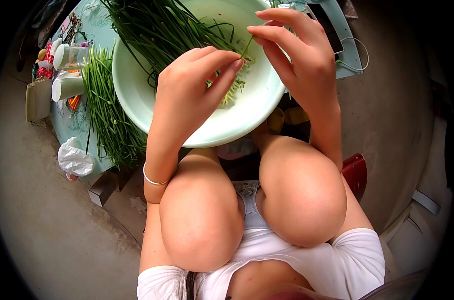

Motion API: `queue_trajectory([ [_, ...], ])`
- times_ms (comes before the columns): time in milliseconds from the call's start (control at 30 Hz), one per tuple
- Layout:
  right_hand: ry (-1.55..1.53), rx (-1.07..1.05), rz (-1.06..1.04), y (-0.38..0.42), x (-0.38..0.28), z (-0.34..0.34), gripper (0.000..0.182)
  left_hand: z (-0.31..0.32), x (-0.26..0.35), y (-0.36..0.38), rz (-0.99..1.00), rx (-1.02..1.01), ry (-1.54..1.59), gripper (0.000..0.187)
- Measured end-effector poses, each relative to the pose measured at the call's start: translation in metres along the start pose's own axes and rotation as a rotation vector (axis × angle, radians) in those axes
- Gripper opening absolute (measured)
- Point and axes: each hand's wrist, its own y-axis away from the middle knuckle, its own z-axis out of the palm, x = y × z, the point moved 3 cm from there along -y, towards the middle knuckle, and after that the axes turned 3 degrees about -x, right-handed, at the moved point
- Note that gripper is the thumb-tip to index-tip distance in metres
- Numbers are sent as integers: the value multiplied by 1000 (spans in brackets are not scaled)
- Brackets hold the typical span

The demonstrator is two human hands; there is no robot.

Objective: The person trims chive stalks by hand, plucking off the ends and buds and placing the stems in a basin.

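Both of my hands are raised over a large pale green basin (217,131). Between thumb and forefinger, my left hand (187,85) pinches the lower end of a short, thin green chive stalk (246,47). At the upper end of the same stalk are the fingertips of my right hand (302,52), closed in a pinch, its other fingers loosely curled. A thick bunch of long dark green chives (157,32) lies in the basin, partly behind my left hand. Small pale trimmings (227,97) are scattered on the basin's bottom.
Left of the basin, another heap of chives (109,110) lies on a light blue table (99,25). Near it are pale cups (67,86) and a crumpled white plastic bag (76,157). At the right stand a dark-screened device (327,27) and a white cable (365,52).
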Motion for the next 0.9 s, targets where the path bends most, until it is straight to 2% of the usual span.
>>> queue_trajectory([
  [100,-2,32,49,-1,0,2,15,-1,0,0,3,-6,7,9],
  [167,-254,121,211,0,5,2,13,-1,0,0,3,-22,-6,9],
  [267,-376,132,299,4,9,2,10,-3,-1,0,-29,4,37,9],
  [367,-374,183,312,8,18,-1,8,-5,-2,-1,-95,37,95,8],
  [433,-326,202,342,11,23,-6,10,-6,-4,0,-101,58,177,9],
  [500,-76,239,406,12,33,-11,13,-8,-7,1,-113,36,199,9],
  [567,115,286,358,14,41,-11,20,-14,-12,4,-138,30,205,9],
  [633,99,328,397,25,54,-7,22,-29,-21,13,-154,114,457,12],
  [667,16,360,316,22,49,-6,17,-43,-18,20,-240,150,471,13],
  [700,-152,307,458,22,42,-4,16,-56,-19,29,-326,195,519,15],
  [767,-528,221,714,25,34,6,15,-86,-32,53,-473,291,434,19],
  [800,-539,222,710,24,30,9,15,-103,-39,65,-525,373,356,20],
  [867,-501,51,761,24,26,16,14,-135,-56,89,-613,549,204,23],
  [900,-500,49,758,24,26,16,14,-149,-66,99,-650,642,129,24],
])
